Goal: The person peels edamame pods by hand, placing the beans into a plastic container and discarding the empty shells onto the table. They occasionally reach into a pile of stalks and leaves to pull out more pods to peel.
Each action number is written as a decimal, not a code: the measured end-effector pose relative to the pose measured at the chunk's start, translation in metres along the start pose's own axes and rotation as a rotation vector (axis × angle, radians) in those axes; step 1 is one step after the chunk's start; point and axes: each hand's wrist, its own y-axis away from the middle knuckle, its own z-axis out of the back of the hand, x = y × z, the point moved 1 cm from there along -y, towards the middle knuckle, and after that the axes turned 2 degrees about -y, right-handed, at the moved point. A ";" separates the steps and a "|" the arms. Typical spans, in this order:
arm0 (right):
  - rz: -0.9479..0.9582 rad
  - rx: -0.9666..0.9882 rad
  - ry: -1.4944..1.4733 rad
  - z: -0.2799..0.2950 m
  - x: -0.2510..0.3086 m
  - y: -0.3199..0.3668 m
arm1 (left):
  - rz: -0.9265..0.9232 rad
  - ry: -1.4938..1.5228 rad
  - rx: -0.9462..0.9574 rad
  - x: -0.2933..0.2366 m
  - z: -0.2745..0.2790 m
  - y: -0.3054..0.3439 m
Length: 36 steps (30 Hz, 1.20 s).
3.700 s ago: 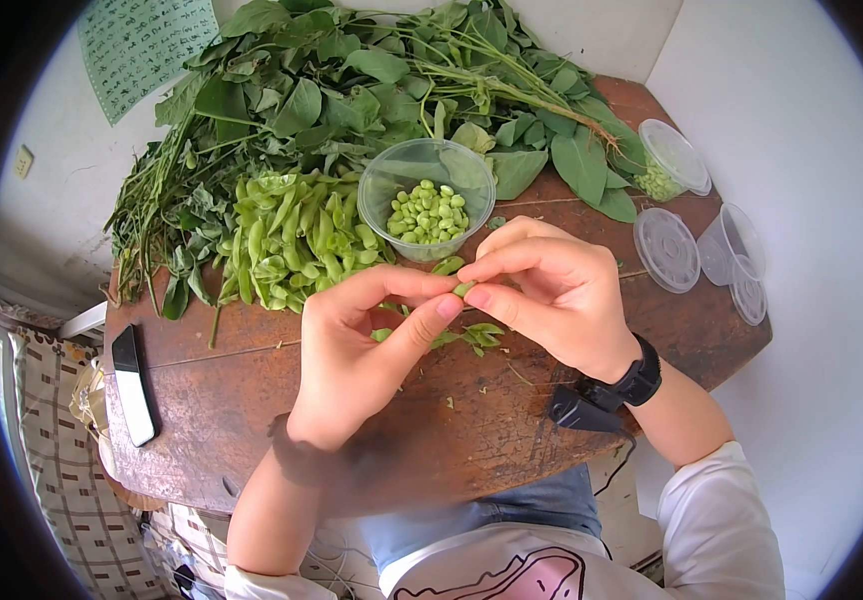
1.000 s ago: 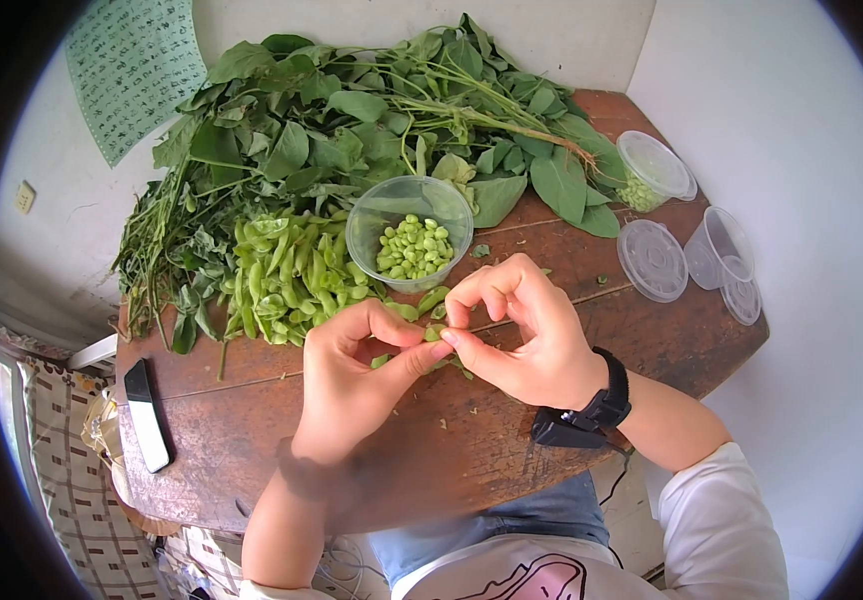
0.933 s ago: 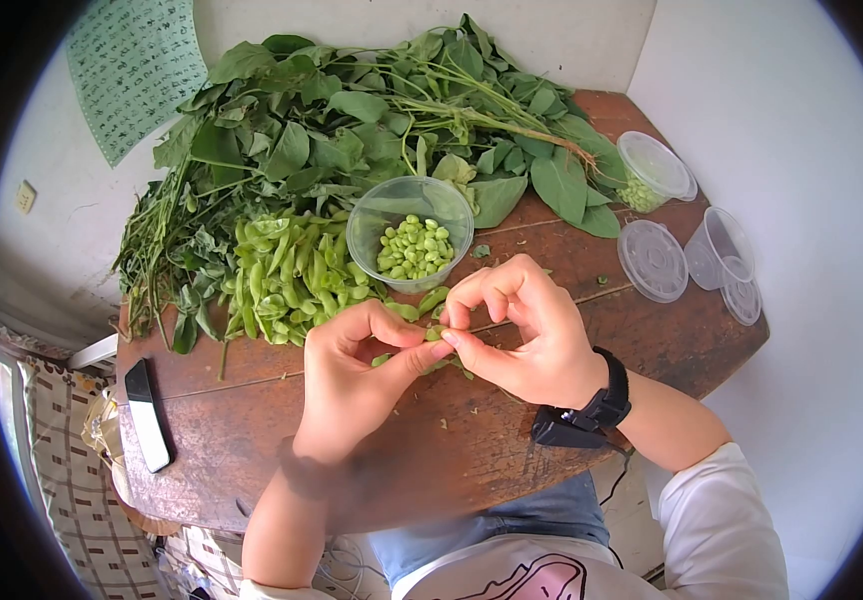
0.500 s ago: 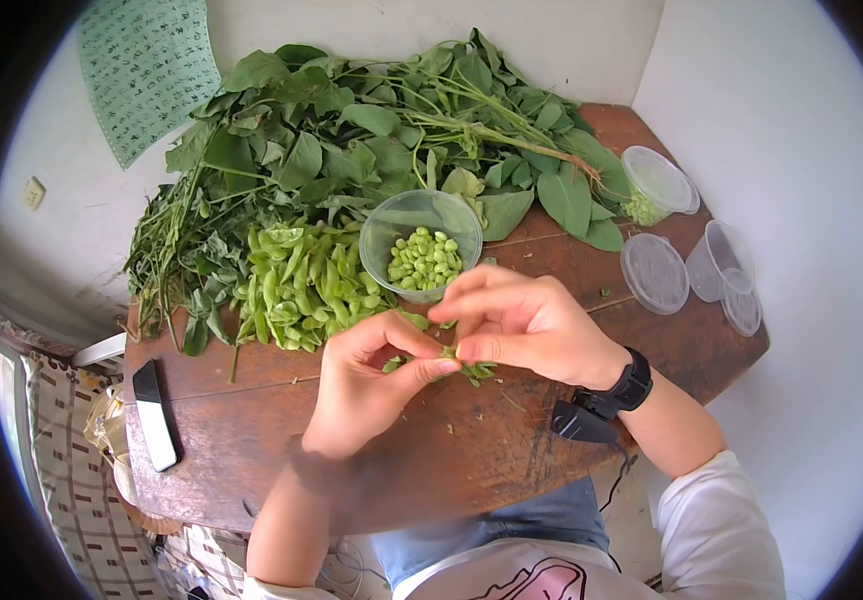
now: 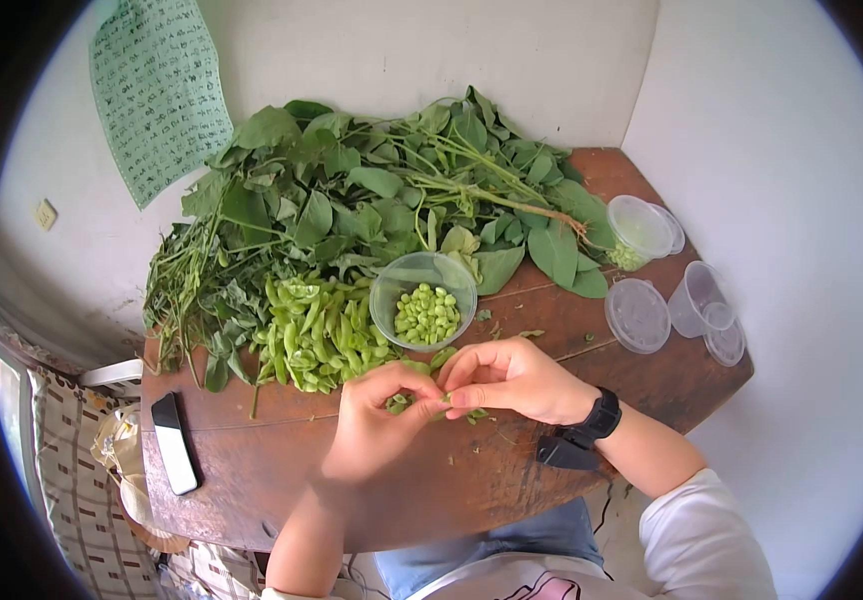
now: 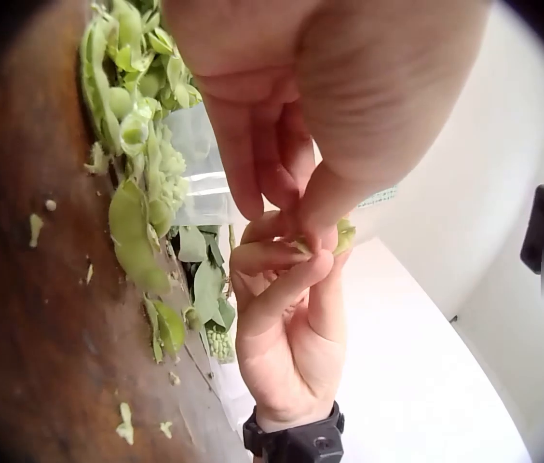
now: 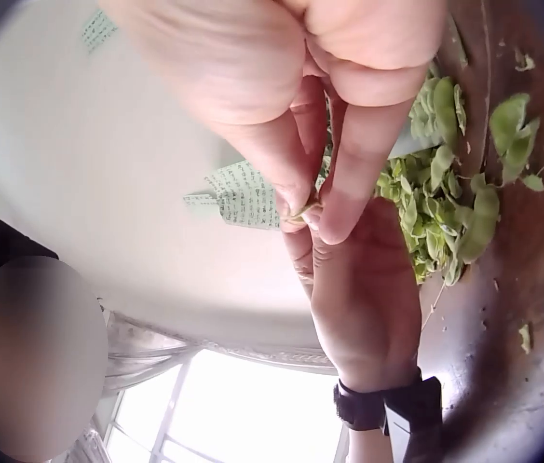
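Over the wooden table, my left hand (image 5: 382, 412) and right hand (image 5: 527, 385) meet at the fingertips. Between them they pinch a small green bean pod (image 6: 346, 235), mostly covered by the fingers; a sliver of the pod (image 7: 303, 209) shows in the right wrist view. Just beyond the hands stands a clear plastic bowl (image 5: 383, 300) with shelled green beans (image 5: 426, 313) in it. A heap of bean pods (image 5: 317, 335) lies left of the bowl. Under and around the fingers, several loose pods (image 6: 137, 241) and shell scraps lie on the wood.
Leafy bean stalks (image 5: 372, 185) cover the table's back. To the right are a lidded tub (image 5: 642, 225) with green contents, a flat lid (image 5: 638, 315) and a tipped clear cup (image 5: 694, 300). A phone (image 5: 175, 445) lies left on the table (image 5: 282, 480).
The right fingers, lifted off the pod about a second ago, have come down to the thumb beside the left fingertips. The head view has tilted up, so everything sits lower in it.
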 end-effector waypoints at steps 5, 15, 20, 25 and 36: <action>-0.005 -0.018 -0.007 -0.002 0.003 0.002 | 0.079 0.084 0.030 0.001 -0.001 0.002; 0.154 -0.054 0.302 0.006 0.003 0.002 | -0.005 -0.023 -0.048 0.001 0.001 -0.002; 0.233 -0.090 0.266 0.004 0.000 -0.001 | -0.096 -0.089 -0.105 0.003 0.002 -0.002; 0.275 -0.102 0.235 0.005 -0.002 -0.002 | -0.088 -0.109 -0.126 0.004 0.001 -0.002; 0.413 -0.205 0.393 -0.003 0.013 -0.002 | -0.081 -0.070 -0.472 -0.001 0.006 0.001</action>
